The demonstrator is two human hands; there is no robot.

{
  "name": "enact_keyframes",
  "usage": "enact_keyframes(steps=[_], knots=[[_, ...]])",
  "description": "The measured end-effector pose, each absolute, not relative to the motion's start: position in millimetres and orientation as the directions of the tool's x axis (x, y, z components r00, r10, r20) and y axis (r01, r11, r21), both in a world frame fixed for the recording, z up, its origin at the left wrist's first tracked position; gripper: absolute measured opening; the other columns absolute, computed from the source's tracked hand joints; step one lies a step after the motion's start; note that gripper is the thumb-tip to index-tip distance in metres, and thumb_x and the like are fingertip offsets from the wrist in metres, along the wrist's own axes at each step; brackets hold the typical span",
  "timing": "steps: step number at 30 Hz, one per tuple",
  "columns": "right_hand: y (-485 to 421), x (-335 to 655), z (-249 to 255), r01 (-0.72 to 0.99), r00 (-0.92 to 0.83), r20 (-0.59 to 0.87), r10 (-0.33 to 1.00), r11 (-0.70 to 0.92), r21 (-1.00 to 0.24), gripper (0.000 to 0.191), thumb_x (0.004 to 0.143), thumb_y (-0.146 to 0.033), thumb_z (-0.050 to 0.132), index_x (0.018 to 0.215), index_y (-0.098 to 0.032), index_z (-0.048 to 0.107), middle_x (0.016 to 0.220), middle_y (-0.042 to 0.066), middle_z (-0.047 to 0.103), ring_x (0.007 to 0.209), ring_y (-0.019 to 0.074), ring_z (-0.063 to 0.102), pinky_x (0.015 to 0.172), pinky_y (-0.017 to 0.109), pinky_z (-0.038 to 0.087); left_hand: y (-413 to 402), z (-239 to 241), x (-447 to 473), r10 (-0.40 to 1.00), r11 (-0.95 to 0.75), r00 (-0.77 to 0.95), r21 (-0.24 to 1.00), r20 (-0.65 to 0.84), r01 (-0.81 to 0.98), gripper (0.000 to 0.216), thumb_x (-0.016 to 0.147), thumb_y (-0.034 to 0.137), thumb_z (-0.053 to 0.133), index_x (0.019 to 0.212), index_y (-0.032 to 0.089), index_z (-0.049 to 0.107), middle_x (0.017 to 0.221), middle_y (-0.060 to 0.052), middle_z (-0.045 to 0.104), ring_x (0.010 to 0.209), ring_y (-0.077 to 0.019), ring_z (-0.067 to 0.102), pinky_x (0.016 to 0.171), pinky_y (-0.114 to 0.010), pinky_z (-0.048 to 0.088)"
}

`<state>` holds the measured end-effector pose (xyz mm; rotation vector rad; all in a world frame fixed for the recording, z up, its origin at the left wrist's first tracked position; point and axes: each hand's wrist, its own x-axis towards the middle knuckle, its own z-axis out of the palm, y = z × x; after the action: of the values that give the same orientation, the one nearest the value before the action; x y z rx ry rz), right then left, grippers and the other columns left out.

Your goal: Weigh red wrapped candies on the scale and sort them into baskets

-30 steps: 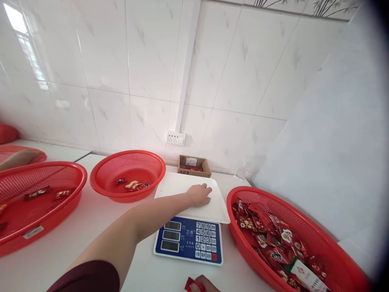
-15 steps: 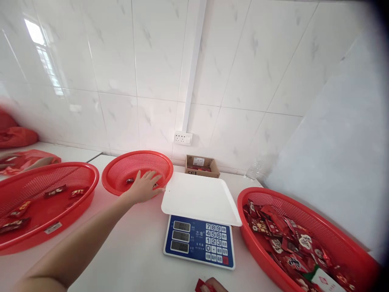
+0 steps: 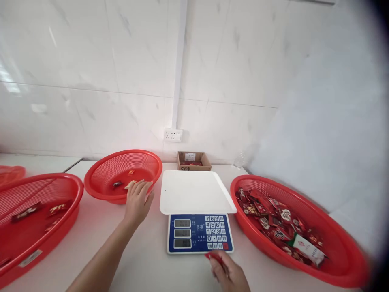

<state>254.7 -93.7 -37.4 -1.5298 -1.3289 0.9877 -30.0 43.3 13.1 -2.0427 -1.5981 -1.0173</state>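
Observation:
My left hand [image 3: 137, 199] rests at the near rim of the small red basket [image 3: 100, 190], fingers stretched out and holding nothing; a few red packets [image 3: 117, 183] lie inside it. My right hand [image 3: 226, 272] is low in front of the scale [image 3: 199, 233], fingers closed on a small red packet [image 3: 214, 256] near the keypad. The scale's white tray [image 3: 194, 191] is bare.
A big red basket [image 3: 331, 259] full of red packets stands on the right. Another big red basket [image 3: 65, 190] with a few packets is on the left. A small cardboard box [image 3: 193, 161] and a wall socket [image 3: 172, 134] are behind the scale.
My left hand left the scale tray, went over the small basket, and now sits at its near rim. My right hand with the red packet came up toward the scale's front.

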Motion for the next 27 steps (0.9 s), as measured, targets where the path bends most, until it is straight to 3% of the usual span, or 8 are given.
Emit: enact_keyframes(steps=[5, 7, 10, 14, 17, 19, 23, 27], knots=[[-52, 258, 27, 0.382, 0.124, 0.118, 0.985, 0.062, -0.922, 0.05, 0.082, -0.053, 0.045, 0.115, -0.017, 0.057, 0.094, 0.01, 0.064, 0.074, 0.0167, 0.059, 0.067, 0.028, 0.05, 26, -15, -22, 0.504, -0.467, 0.092, 0.181, 0.859, 0.866, 0.025, 0.086, 0.024, 0.05, 0.11, 0.02, 0.056, 0.117, -0.012, 0.057, 0.121, -0.0281, 0.045, 0.102, -0.049, 0.035], [-38, 258, 43, 0.423, 0.054, 0.163, 0.985, 0.125, -0.897, 0.061, 0.083, -0.046, 0.047, 0.137, -0.019, 0.036, 0.119, 0.012, 0.057, 0.083, 0.0149, 0.059, 0.077, 0.031, 0.05, 24, -18, -20, 0.486, -0.485, 0.109, 0.164, 0.867, 0.859, 0.025, 0.085, 0.024, 0.052, 0.109, 0.021, 0.056, 0.12, -0.013, 0.055, 0.124, -0.0303, 0.042, 0.103, -0.053, 0.032], [-23, 266, 56, 0.494, -0.065, 0.173, 0.983, 0.183, -0.85, 0.075, 0.084, -0.037, 0.05, 0.146, -0.024, 0.01, 0.137, 0.013, 0.042, 0.099, 0.0163, 0.058, 0.083, 0.033, 0.049, 25, -18, -18, 0.459, -0.519, 0.114, 0.161, 0.881, 0.839, 0.026, 0.085, 0.024, 0.053, 0.11, 0.021, 0.055, 0.12, -0.014, 0.055, 0.123, -0.0312, 0.043, 0.1, -0.052, 0.035], [2, 310, 64, 0.718, 0.015, 0.213, 0.977, 0.137, -0.682, 0.067, 0.084, -0.031, 0.048, 0.144, -0.028, 0.02, 0.147, 0.007, 0.029, 0.125, 0.0209, 0.041, 0.094, 0.036, 0.043, 28, -22, -19, 0.442, -0.617, 0.172, 0.16, 0.88, 0.77, 0.025, 0.085, 0.021, 0.051, 0.11, 0.021, 0.056, 0.107, -0.012, 0.062, 0.106, -0.0264, 0.056, 0.089, -0.042, 0.045], [28, 360, 63, 0.926, 0.145, 0.06, 0.988, -0.114, -0.361, 0.058, 0.088, -0.033, 0.041, 0.143, -0.023, 0.026, 0.148, 0.007, 0.03, 0.134, 0.0207, 0.028, 0.106, 0.035, 0.028, 30, -26, -21, 0.445, -0.651, 0.188, 0.172, 0.875, 0.739, 0.021, 0.086, 0.02, 0.05, 0.105, 0.019, 0.057, 0.099, -0.011, 0.064, 0.098, -0.0247, 0.059, 0.085, -0.039, 0.046], [45, 391, 59, 0.935, 0.229, -0.001, 0.973, -0.221, -0.276, 0.062, 0.086, -0.034, 0.047, 0.142, -0.017, 0.028, 0.151, 0.012, 0.02, 0.138, 0.0261, 0.016, 0.109, 0.041, 0.02, 31, -28, -21, 0.454, -0.656, 0.194, 0.179, 0.87, 0.734, 0.02, 0.086, 0.021, 0.049, 0.104, 0.019, 0.058, 0.098, -0.011, 0.065, 0.097, -0.0244, 0.059, 0.084, -0.038, 0.047], [63, 430, 48, 0.912, 0.347, -0.1, 0.933, -0.36, -0.198, 0.079, 0.08, -0.038, 0.056, 0.145, -0.015, 0.019, 0.153, 0.018, 0.005, 0.138, 0.0365, 0.001, 0.105, 0.057, 0.017, 30, -28, -21, 0.469, -0.659, 0.204, 0.187, 0.859, 0.729, 0.02, 0.086, 0.022, 0.048, 0.103, 0.019, 0.059, 0.097, -0.01, 0.065, 0.095, -0.0238, 0.06, 0.082, -0.037, 0.048], [58, 437, 42, 0.933, 0.236, -0.212, 0.948, -0.282, -0.224, 0.087, 0.072, -0.041, 0.065, 0.144, -0.016, 0.025, 0.151, 0.016, 0.02, 0.137, 0.0331, 0.016, 0.106, 0.044, 0.024, 30, -28, -22, 0.473, -0.656, 0.197, 0.194, 0.858, 0.729, 0.019, 0.086, 0.023, 0.048, 0.101, 0.022, 0.06, 0.095, -0.008, 0.065, 0.092, -0.0227, 0.061, 0.08, -0.036, 0.049]])
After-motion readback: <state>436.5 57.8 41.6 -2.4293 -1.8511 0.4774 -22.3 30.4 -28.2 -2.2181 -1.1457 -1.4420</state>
